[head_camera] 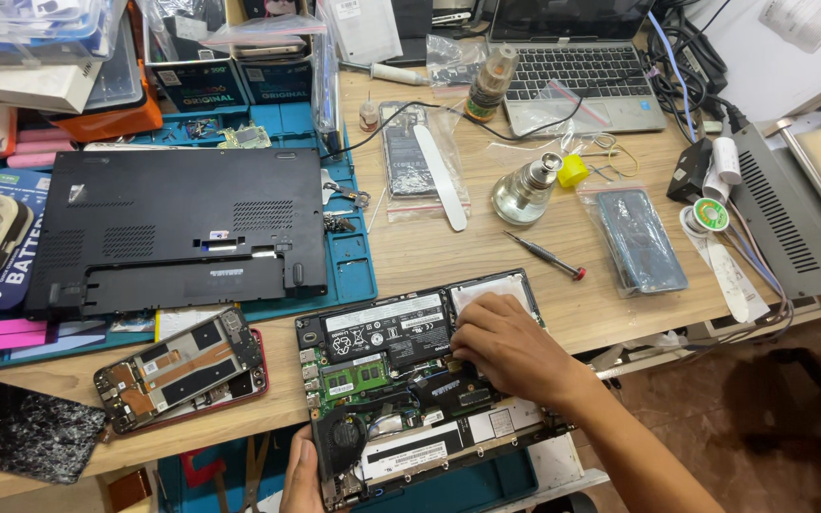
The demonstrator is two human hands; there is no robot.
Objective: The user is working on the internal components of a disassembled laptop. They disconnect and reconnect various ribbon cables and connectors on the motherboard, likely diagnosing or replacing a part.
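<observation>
An opened laptop [387,342] lies bottom-up at the front edge of the wooden table [486,247], its battery, memory stick, fan and boards exposed. My right hand [505,347] rests on its insides, fingers curled down by the battery's right end; whether it pinches anything is hidden. My left hand [302,475] grips the laptop's near left corner beside the fan, thumb on the edge. The laptop's black bottom cover [178,228] lies on a blue work mat [353,271] to the left.
An opened phone [181,369] and a cracked screen [21,427] lie at front left. A small screwdriver [545,255], glass bottle [525,190], bagged phone [640,239], white pry tool [441,176] and second laptop [577,66] sit behind. Boxes crowd the back left.
</observation>
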